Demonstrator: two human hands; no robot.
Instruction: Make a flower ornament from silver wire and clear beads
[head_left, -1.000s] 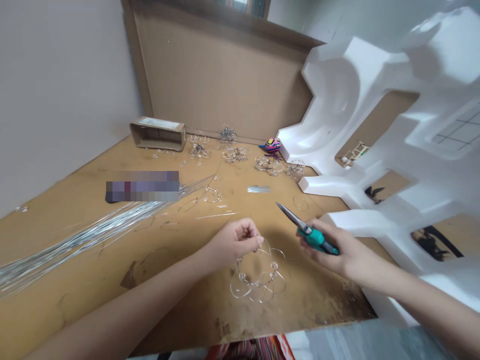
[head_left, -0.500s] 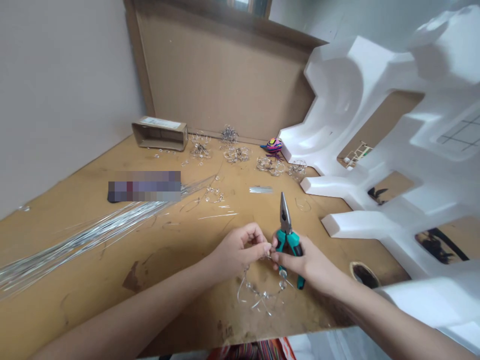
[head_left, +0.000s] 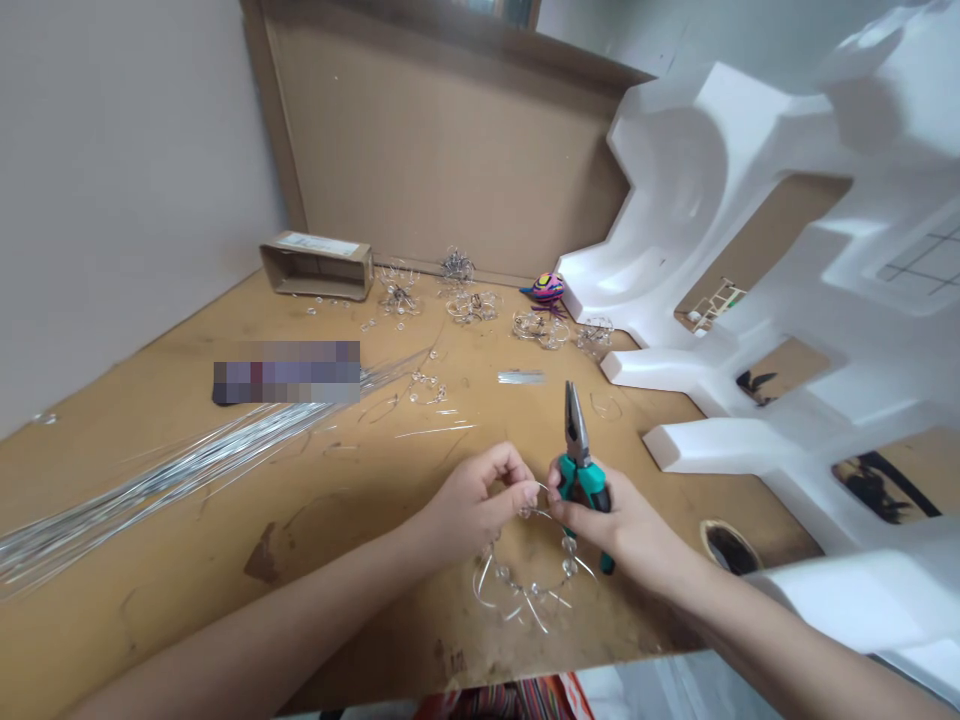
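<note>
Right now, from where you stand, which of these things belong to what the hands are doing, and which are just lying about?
In use:
left hand, pinching the beaded wire ring
right hand, gripping the teal-handled needle-nose pliers

Lying about:
bundle of long silver wires
other wire-and-bead pieces
cardboard tray
colourful toy
white foam packing

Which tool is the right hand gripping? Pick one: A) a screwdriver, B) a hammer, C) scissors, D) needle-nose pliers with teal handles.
D. The right hand grips needle-nose pliers with teal handles, tips pointing away from the person, beside the beaded wire ring pinched by the left hand.
</note>
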